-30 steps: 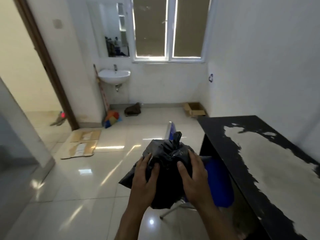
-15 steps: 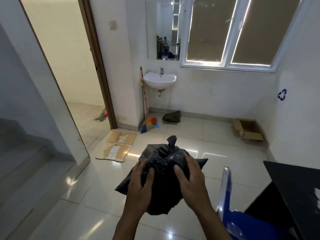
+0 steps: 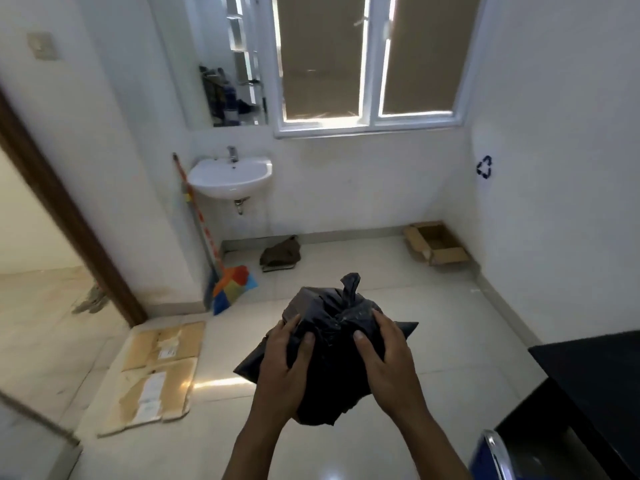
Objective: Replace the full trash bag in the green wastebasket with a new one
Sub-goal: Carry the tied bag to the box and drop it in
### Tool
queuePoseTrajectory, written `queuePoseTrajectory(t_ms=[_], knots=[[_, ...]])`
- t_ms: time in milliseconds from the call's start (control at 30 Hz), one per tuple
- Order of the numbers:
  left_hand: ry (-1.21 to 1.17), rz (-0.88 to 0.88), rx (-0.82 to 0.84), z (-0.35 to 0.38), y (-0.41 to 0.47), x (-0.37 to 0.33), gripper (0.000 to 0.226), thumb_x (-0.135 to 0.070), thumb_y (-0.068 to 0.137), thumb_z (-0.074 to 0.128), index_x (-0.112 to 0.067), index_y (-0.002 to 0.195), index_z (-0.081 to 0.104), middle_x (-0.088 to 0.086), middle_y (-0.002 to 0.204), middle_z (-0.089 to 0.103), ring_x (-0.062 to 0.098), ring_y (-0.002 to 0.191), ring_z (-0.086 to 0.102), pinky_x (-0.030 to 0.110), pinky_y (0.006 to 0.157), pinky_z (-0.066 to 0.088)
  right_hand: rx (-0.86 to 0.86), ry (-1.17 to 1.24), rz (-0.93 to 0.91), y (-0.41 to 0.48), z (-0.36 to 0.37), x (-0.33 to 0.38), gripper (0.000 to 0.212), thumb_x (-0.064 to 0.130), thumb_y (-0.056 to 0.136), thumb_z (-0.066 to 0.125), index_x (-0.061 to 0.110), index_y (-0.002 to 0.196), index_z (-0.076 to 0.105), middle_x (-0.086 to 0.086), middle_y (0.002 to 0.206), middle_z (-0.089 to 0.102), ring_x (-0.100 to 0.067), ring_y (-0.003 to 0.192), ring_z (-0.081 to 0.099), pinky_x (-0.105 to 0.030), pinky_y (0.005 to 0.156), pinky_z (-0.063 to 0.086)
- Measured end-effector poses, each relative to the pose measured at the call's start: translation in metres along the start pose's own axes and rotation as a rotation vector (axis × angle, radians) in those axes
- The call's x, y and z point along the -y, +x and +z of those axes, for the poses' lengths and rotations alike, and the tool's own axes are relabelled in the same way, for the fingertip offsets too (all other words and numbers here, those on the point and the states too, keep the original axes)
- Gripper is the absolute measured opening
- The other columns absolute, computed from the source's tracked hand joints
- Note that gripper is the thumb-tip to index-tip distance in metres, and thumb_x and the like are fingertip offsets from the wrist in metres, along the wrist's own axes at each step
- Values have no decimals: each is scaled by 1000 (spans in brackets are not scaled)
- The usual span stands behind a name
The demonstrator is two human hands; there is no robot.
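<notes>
A full black trash bag (image 3: 332, 348), knotted at the top, hangs in the air in front of me over the white tiled floor. My left hand (image 3: 284, 368) grips its left side and my right hand (image 3: 388, 362) grips its right side, thumbs pressed into the plastic. No green wastebasket is in view.
A black table (image 3: 595, 375) and a blue chair (image 3: 491, 455) stand at the lower right. An open cardboard box (image 3: 436, 242) sits in the far right corner. Flattened cardboard (image 3: 156, 372) lies on the left by the doorway. A broom (image 3: 221, 271), a sink (image 3: 230, 176) and a brown rag (image 3: 280, 254) line the far wall.
The view has swung left and moved toward the far wall; the table and chair have slid to the lower right edge. Both hands keep the same hold on the bag.
</notes>
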State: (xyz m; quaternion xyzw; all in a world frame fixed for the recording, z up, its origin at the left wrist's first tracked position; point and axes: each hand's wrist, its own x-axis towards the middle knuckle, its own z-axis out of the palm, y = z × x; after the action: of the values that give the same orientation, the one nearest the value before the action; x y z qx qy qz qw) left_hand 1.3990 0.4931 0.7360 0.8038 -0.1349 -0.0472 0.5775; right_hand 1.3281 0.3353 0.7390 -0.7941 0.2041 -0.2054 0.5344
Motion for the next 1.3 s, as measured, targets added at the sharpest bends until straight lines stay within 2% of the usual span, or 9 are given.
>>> queuePoseTrajectory(t_ms=[167,300,433,567,700,867,1000,1067,1300], knots=[[-1,37,190,40,109,0,53,-55,88,48,-32,136,47,-8,137,49,11,126,47,36,107,41,-118,-6,89,86,-4,-19,53,47,94,55,39,143,39,14,143,41,-10,132,40,-40,111,38],[-3,53,272,83,202,3,44,-50,91,50,-37,133,47,-10,137,48,8,123,47,27,102,39,-104,-4,87,176,-10,-43,58,54,91,53,39,144,35,16,143,42,-6,132,41,-42,111,40],[19,96,246,122,303,-3,44,-43,95,51,-33,138,44,-9,144,42,4,124,41,21,99,32,-19,-70,74,286,-13,-61,77,69,86,49,43,150,16,14,156,22,-9,144,25,-45,116,33],[34,129,183,155,401,-19,48,-46,94,50,-32,139,45,-7,150,37,4,130,37,16,99,32,-12,-219,-20,401,-11,-63,77,73,87,39,45,151,6,11,161,9,-19,147,17,-49,116,29],[29,80,133,179,489,-22,54,-52,92,49,-32,142,44,-8,153,33,10,140,32,34,114,32,-1,-270,-27,502,-4,-65,76,74,88,37,48,150,3,9,162,7,-24,148,16,-52,116,28],[8,74,132,215,604,-14,43,-43,95,51,-32,136,47,-10,140,44,6,126,43,12,96,36,36,-277,15,612,9,-83,74,65,92,42,45,152,4,9,162,4,-22,148,14,-48,118,25],[39,86,238,262,717,-2,56,-58,89,46,-33,139,46,-3,150,40,14,137,37,38,113,35,-19,-265,79,710,10,-109,75,60,93,44,40,154,4,6,163,1,-19,150,9,-43,119,24],[66,107,310,290,778,1,64,-70,84,42,-36,139,45,-2,151,39,16,140,35,46,114,34,-57,-263,117,761,8,-119,75,60,94,44,40,154,4,6,163,1,-20,150,8,-42,118,24],[143,181,605,391,943,-3,67,-80,82,37,-39,134,47,-3,144,46,18,134,43,50,107,41,-218,-242,275,894,-21,-162,78,66,90,45,40,154,9,5,163,3,-23,149,13,-47,116,31]])
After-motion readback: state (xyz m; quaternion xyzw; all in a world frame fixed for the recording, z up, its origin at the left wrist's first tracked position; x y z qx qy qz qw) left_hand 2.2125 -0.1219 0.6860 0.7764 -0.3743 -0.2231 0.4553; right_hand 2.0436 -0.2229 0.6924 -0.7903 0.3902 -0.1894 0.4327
